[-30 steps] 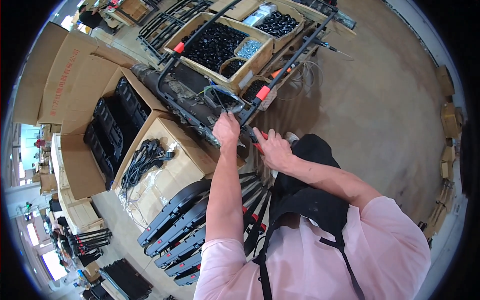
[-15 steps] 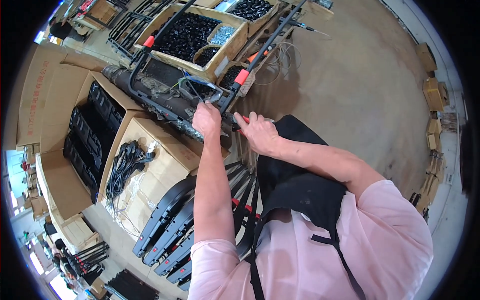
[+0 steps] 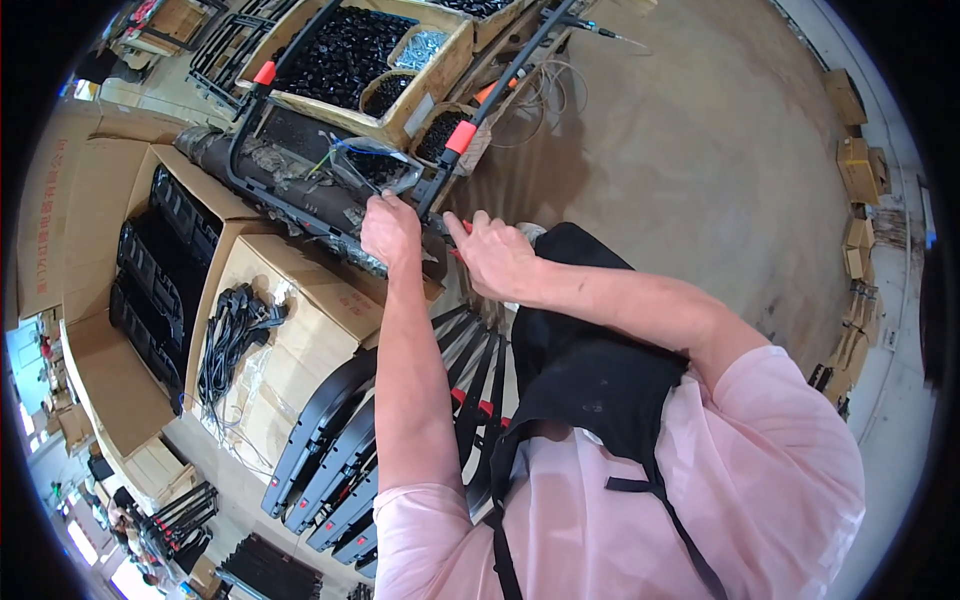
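Black tubular frame (image 3: 505, 80), bent, one: lay across a dark padded roll (image 3: 215, 158) at the far left of the person, its two arms running away to the far side, its near right corner just beside both hands
Red sleeves, two: one (image 3: 459, 138) sat on the right arm of the frame, one (image 3: 265, 73) on the left arm
Left hand (image 3: 391, 232): clenched around the end of a thin dark strip (image 3: 368, 182), its exact kind too small to tell
Right hand (image 3: 497, 258): grasped a red-handled tool (image 3: 466, 228), index finger stretched toward the frame corner; whether the tool's tip touched the frame could not be told
Shallow tray (image 3: 345, 117), pale-walled: stood on the far side of the roll, holding black glossy pieces (image 3: 340, 50) and, at its right, silver screws (image 3: 420, 48)
Open cardboard box (image 3: 110, 390): stood at the left, black moulded parts (image 3: 165, 290) inside
Carton (image 3: 325, 335): stood just right of that box, nearer the frame, with bundled black cables (image 3: 230, 345) on top
Black apron (image 3: 600, 375), pink shirt (image 3: 740, 480): worn by the person, at the near side
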`<state>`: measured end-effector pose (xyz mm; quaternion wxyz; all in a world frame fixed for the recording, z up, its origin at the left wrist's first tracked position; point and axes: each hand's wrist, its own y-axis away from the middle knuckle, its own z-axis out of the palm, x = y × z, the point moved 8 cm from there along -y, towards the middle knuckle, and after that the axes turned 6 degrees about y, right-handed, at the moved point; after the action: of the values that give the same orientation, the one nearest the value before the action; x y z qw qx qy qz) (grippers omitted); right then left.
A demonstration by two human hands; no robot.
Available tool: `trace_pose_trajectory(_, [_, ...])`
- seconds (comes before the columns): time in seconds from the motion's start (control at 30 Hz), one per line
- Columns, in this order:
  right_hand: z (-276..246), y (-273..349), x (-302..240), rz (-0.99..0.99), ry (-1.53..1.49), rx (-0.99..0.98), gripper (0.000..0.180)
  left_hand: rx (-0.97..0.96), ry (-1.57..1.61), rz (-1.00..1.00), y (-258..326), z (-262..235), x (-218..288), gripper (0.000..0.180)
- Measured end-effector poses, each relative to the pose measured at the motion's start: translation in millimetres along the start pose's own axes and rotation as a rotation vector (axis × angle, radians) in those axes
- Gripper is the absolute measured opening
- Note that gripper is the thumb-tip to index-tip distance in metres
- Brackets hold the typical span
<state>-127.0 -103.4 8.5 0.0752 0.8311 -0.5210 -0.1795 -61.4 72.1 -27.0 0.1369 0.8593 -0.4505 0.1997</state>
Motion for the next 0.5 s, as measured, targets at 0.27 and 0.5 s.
trace_pose_trajectory(0.27, [55.7, -38.1, 51.5, -0.166, -0.985, -0.353, 0.087, -0.005, 0.044, -0.054, -3.6, -1.4, -2.9, 0.045])
trace_pose_trajectory(0.5, [100.9, -30.9, 61.0, -0.013, -1.463, -0.64, 0.087, 0.031, 0.037, -0.02, 0.1, 1.0, 3.6, 0.041])
